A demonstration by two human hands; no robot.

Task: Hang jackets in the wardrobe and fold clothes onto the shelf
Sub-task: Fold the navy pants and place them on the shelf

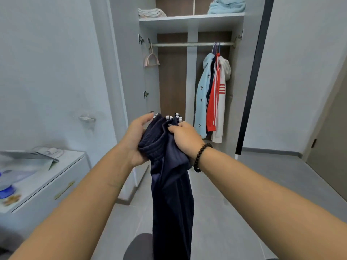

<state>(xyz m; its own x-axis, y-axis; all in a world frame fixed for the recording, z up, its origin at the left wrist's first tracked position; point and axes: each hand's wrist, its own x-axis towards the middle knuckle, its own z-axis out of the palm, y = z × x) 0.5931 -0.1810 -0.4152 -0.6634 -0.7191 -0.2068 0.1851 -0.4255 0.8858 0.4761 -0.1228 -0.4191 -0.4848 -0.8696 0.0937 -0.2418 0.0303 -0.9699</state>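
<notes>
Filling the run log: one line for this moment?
hands: left and right gripping navy garment | garment: hanging, unfolded | rail: jackets hung

A white wardrobe shelf [191,18] runs across the top of the open wardrobe. On its left end lies a folded pale stack of cloth [151,13]; on its right end sits a folded light blue bundle [227,5], the two well apart. Lower left stands a white counter [62,164] bearing a grey flat board [28,155], a blurred blue-and-clear object [7,184] and a small brownish item [12,199]. Grey tiled floor [234,203] spreads below
</notes>
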